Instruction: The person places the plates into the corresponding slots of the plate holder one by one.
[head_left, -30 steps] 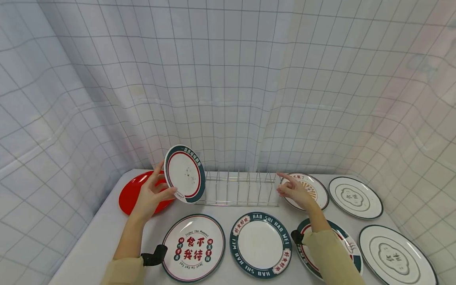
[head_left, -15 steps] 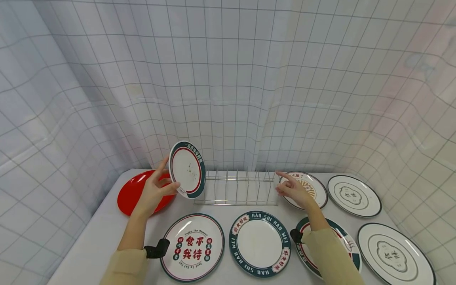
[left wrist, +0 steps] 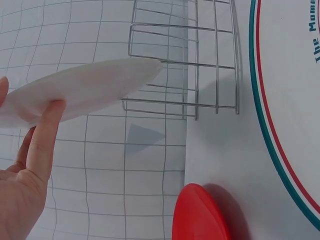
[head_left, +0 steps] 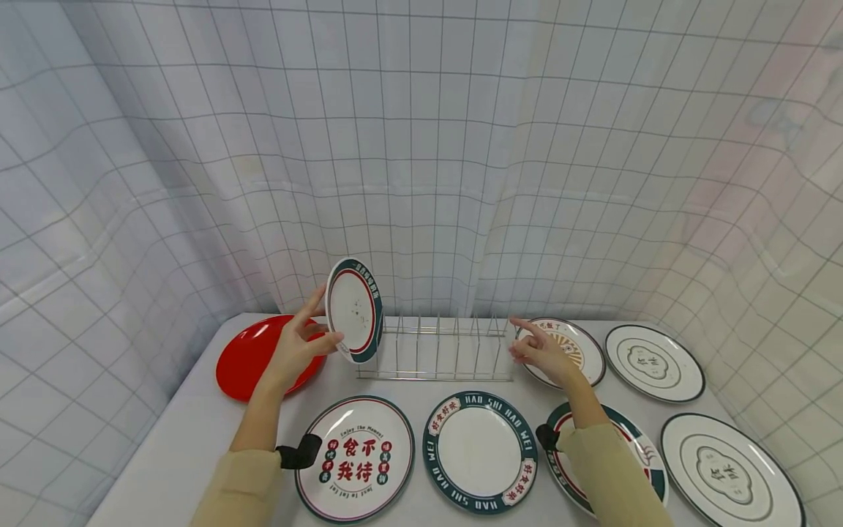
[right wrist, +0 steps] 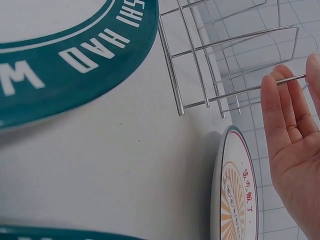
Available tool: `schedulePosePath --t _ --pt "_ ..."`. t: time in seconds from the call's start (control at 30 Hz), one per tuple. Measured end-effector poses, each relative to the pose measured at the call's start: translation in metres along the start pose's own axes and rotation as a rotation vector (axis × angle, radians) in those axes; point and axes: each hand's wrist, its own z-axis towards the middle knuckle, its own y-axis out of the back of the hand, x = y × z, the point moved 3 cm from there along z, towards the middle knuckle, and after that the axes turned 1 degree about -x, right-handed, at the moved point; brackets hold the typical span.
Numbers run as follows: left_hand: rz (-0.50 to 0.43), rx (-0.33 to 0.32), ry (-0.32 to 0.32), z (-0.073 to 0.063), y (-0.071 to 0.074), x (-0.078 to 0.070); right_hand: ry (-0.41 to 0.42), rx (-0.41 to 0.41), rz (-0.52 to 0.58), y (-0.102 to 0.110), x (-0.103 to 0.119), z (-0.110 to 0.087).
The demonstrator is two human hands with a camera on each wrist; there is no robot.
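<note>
My left hand (head_left: 291,357) grips a white plate (head_left: 349,311) with a dark green and red rim by its left side, thumb on the front and fingers behind. The plate is tilted up nearly on edge beside the left end of a wire dish rack (head_left: 435,380). In the left wrist view its pale back (left wrist: 100,85) overlaps the rack's end. Over at the rack's right end, my right hand (head_left: 545,356) holds the end wire between thumb and fingers, as the right wrist view shows. A sunburst-patterned plate (right wrist: 232,200) lies just below that hand.
A red plate (head_left: 246,362) lies left of the rack. In front are a plate with red lettering (head_left: 356,424), a green-rimmed plate (head_left: 479,450) and another plate (head_left: 648,461) partly under the right sleeve. Two black-rimmed plates (head_left: 655,362) lie at right. A grid-patterned curtain (head_left: 421,183) surrounds the table.
My left hand has carried the plate slightly right and up, turning it more edge-on beside the rack. My right hand has stayed at the rack's right end.
</note>
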Motion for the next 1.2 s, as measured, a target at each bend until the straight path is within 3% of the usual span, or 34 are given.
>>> schedulePosePath --t 0.23,0.43,0.8,1.03,1.2 --pt "0.044 0.021 0.001 0.003 -0.01 0.002 0.005 0.008 0.002 0.0 -0.002 0.001" --pt "0.022 0.044 0.012 0.0 -0.018 0.008 -0.008 0.003 -0.005 0.0 -0.002 0.001" --pt "-0.01 0.035 0.028 -0.005 -0.027 -0.003 0.003 -0.001 -0.003 0.001 -0.002 0.001" --pt "-0.017 0.027 0.03 -0.006 -0.03 0.007 0.009 0.008 0.026 0.001 -0.002 0.002" --pt "-0.02 0.015 0.018 -0.002 -0.029 0.024 0.017 0.01 0.036 0.0 -0.002 0.002"
